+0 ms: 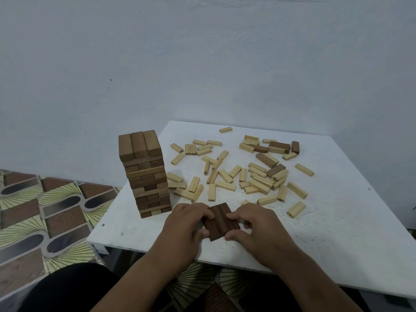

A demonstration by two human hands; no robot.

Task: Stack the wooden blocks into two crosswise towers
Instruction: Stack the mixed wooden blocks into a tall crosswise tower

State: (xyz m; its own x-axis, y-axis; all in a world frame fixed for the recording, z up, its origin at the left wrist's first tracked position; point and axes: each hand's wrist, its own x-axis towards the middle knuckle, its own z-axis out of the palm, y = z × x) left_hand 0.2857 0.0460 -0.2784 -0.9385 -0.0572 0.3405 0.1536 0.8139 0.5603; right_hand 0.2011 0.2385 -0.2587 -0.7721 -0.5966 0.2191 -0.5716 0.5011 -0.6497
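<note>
Matt wooden blocks lie on a rough, white-painted board.

A tall tower of brown wooden blocks, layers laid crosswise, stands upright left of centre; three dark blocks lie side by side in a row at lower centre; many pale loose blocks lie scattered at centre right.

Brown tower on a white table; pale yellow blocks scattered. The held blocks are dark brown. The floor has a brown-and-green pattern.
</note>
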